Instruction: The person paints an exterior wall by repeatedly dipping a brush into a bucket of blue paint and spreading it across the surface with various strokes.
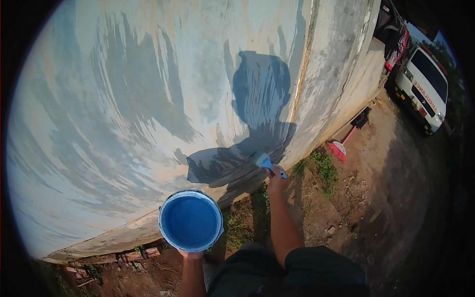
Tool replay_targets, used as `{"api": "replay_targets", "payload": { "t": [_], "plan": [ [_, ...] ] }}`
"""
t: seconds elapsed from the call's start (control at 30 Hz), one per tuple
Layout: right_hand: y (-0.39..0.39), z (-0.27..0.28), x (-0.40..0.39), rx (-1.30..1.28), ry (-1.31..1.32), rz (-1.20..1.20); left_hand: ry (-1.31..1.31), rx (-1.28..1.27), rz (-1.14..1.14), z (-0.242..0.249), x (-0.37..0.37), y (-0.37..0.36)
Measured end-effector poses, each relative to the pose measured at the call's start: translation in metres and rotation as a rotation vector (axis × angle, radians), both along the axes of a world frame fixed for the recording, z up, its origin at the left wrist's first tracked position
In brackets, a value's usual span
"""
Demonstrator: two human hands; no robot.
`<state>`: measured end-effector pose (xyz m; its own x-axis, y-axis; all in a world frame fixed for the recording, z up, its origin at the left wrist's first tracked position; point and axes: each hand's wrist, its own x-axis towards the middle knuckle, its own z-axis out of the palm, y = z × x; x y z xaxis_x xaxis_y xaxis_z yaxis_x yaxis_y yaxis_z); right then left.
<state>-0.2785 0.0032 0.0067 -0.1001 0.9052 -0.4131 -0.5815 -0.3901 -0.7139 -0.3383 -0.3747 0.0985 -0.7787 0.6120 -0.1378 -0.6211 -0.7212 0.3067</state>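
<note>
My left hand (192, 254) supports a round bucket of blue paint (192, 221) from below, most of its fingers hidden under the bucket. My right hand (277, 181) is closed around the blue handle of a wide paint brush (264, 161). The brush's bristles point up and left against the lower part of the wall (203, 99), near its right corner. Streaky grey-blue strokes cover much of the pale wall. A shadow of a head and arms falls across it around the brush.
A pink and white broom (338, 149) lies on the dirt ground (366, 183) right of the wall. A white ambulance (425, 86) stands at the upper right. Green weeds (324, 168) and bricks (141, 254) line the wall's foot. Dark items hang near the wall's far end.
</note>
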Motion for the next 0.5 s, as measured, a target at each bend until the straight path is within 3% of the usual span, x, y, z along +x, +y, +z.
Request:
{"api": "replay_targets", "payload": {
  "t": [0.1,0.17,0.23,0.3,0.37,0.5],
  "plan": [
    [0.011,-0.019,0.006,-0.108,-0.039,-0.201,0.028,0.004,-0.050,-0.008,-0.004,0.001],
    [0.018,-0.016,-0.017,-0.098,0.009,-0.213,0.036,0.001,-0.084,-0.008,-0.008,0.000],
    [0.023,0.007,-0.029,-0.095,0.063,-0.228,0.048,-0.008,-0.121,-0.004,-0.007,-0.003],
    [0.025,0.041,-0.028,0.066,0.100,-0.110,0.063,-0.010,-0.143,0.002,-0.010,0.001],
    [0.022,0.053,-0.007,0.074,0.139,-0.155,0.070,0.112,-0.195,0.005,-0.007,0.003],
    [0.025,0.018,-0.006,-0.013,0.075,-0.207,0.077,0.077,-0.152,-0.007,-0.007,0.002]
  ]
}}
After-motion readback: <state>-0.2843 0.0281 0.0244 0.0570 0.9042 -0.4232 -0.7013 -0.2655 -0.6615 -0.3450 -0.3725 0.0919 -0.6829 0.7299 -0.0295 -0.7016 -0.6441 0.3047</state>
